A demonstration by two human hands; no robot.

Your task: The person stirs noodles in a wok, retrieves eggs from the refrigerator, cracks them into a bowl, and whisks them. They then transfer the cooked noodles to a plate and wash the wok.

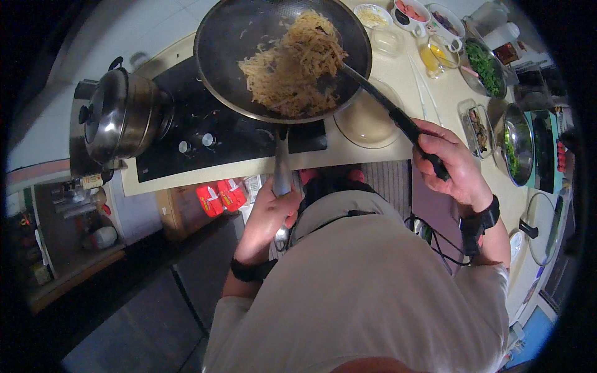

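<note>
My left hand (277, 205) grips the metal handle (282, 175) of a dark wok (219, 65) over the cooktop's far edge. Whether the wok rests on the hob or is raised, I cannot tell. Browned, shredded food (289, 79) is heaped in the wok, mostly in its middle and right part. In my right hand (447, 161) is the black handle of a cooking spatula (382, 98). Its head is buried in the food, so its shape is hidden. Both wrists wear black bands.
A lidded steel pot (123, 116) stands on the left of the black cooktop (224, 144). Right of the wok are a glass lid (368, 121), white chopsticks (423, 91), a glass cup of yellow liquid (431, 58), a bowl of greens (485, 67) and a glass dish (476, 128).
</note>
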